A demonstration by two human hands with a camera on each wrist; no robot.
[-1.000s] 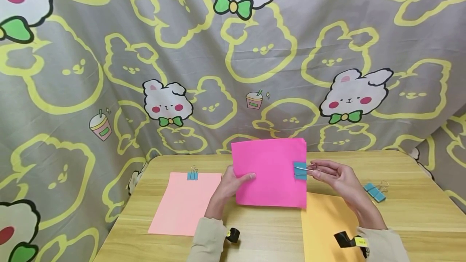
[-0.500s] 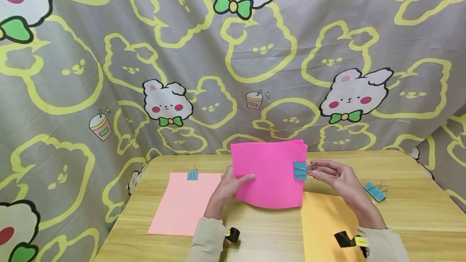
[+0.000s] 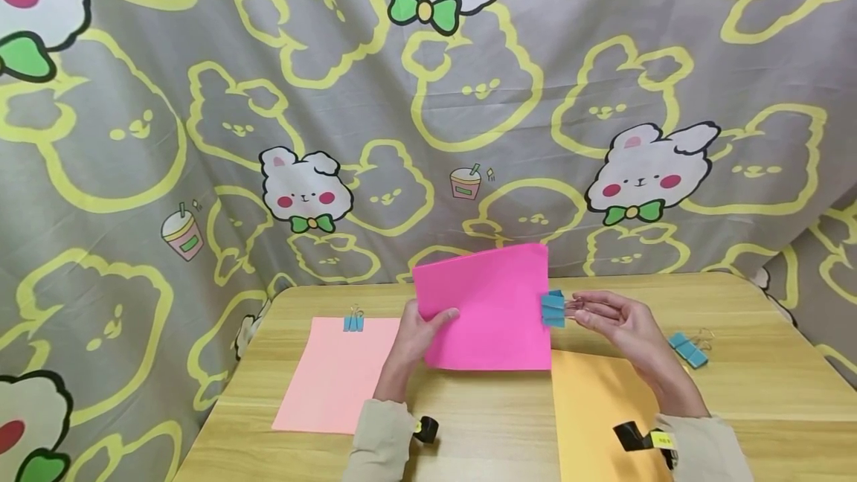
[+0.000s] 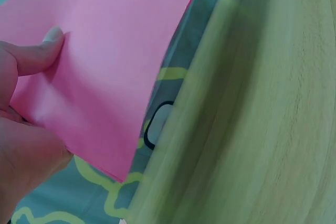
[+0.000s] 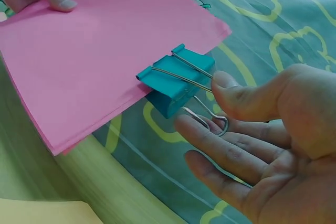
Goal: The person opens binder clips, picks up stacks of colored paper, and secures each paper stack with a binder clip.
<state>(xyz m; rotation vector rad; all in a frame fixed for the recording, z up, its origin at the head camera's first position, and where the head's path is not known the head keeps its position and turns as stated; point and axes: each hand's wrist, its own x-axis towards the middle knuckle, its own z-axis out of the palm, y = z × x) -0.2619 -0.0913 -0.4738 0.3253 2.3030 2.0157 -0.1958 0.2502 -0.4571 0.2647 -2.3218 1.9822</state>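
My left hand [image 3: 413, 333] pinches a stack of bright pink paper [image 3: 495, 315] by its left edge, thumb on the front, the other fingers mostly hidden behind. The stack is raised above the table. My right hand [image 3: 619, 322] holds a large teal binder clip [image 3: 553, 309] by its wire handles, thumb on the upper one and fingers at the lower. In the right wrist view, the clip's upper lip overlaps the edge of the paper, and the sheets' corners look slightly uneven. The left wrist view has the thumb [image 4: 47, 51] flat on the pink sheet.
Light pink paper [image 3: 335, 378] with a teal binder clip [image 3: 353, 323] at its top lies on the left of the wooden table [image 3: 482, 422]. Yellow-orange paper [image 3: 596, 415] lies under the right forearm. Another teal clip [image 3: 688, 349] sits at the right. A patterned curtain [image 3: 428, 117] hangs behind.
The pink stack has shifted a little left and tilted, its top right corner rising. The clip, earlier overlapping the sheet, now stands at its right edge. The right hand has barely moved.
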